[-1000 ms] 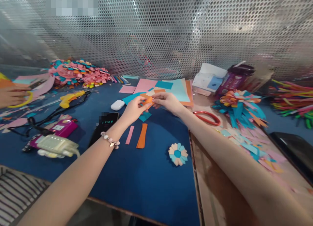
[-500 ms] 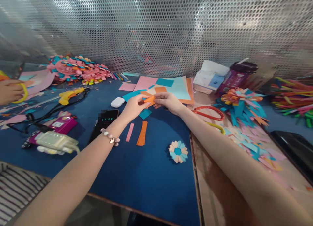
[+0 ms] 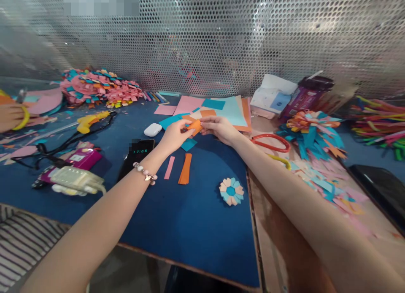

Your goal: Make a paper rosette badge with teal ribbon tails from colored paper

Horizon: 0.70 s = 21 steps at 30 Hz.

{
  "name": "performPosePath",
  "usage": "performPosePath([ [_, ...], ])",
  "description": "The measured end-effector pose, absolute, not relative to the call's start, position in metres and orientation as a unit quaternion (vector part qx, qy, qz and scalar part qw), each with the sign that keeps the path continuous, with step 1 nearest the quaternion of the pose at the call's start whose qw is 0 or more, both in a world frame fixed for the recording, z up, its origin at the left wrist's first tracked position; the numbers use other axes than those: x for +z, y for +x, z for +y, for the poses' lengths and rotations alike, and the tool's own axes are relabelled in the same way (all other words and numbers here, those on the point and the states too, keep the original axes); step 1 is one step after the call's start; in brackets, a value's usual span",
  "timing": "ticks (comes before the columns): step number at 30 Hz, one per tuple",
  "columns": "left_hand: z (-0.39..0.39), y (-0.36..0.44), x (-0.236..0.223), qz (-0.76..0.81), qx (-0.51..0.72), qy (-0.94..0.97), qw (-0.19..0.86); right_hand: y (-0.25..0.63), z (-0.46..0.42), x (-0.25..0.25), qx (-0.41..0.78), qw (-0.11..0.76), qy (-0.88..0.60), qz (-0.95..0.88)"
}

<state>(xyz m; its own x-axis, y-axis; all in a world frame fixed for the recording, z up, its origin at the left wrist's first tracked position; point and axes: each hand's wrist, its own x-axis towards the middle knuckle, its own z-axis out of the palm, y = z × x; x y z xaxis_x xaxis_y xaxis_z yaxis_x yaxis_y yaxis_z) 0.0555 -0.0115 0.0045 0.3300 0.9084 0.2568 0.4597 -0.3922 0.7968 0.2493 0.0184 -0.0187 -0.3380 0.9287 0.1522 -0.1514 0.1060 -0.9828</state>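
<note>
Over the far middle of the blue table, my left hand [image 3: 177, 134] pinches a small orange paper piece [image 3: 195, 126], which looks folded or curled. The fingers of my right hand [image 3: 218, 127] are bent and closed at the same piece's right edge. A teal paper square [image 3: 189, 145] lies just below the hands. Nearer to me rest a pink paper strip [image 3: 169, 168] and some orange paper strips [image 3: 185, 169]. A round flower of blue and cream folded paper [image 3: 231, 191] lies at the right near the table's edge.
Coloured sheets [image 3: 234, 111] lie behind my hands. A phone [image 3: 136, 155] and white earbud case [image 3: 152, 129] are left, with a yellow glue gun [image 3: 90, 122] beyond. Red-handled scissors [image 3: 272, 142] lie right. Another person's hand [image 3: 12, 116] holds yellow-handled scissors at far left.
The orange paper piece has turned in my fingers and shows a broader, rounded face. The other person's hand at far left has shifted slightly outward.
</note>
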Motion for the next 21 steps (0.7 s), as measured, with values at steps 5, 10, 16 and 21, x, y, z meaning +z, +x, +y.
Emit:
performPosePath([
  [5, -0.0102, 0.0551, 0.0024, 0.455, 0.358, 0.751, 0.317, 0.2489, 0.0170, -0.0180, 0.552, 0.469, -0.350, -0.595],
  [10, -0.0094, 0.0539, -0.0003, 0.451, 0.359, 0.743, 0.341, 0.2474, 0.0175, -0.0194, 0.520, 0.466, -0.372, -0.612],
  [16, -0.0085, 0.0523, -0.0013, 0.433, 0.362, 0.749, 0.348, 0.2469, 0.0164, -0.0184, 0.505, 0.458, -0.379, -0.625],
  [21, -0.0102, 0.0540, -0.0027, 0.433, 0.366, 0.739, 0.365, 0.2462, 0.0148, -0.0190, 0.488, 0.450, -0.385, -0.640],
])
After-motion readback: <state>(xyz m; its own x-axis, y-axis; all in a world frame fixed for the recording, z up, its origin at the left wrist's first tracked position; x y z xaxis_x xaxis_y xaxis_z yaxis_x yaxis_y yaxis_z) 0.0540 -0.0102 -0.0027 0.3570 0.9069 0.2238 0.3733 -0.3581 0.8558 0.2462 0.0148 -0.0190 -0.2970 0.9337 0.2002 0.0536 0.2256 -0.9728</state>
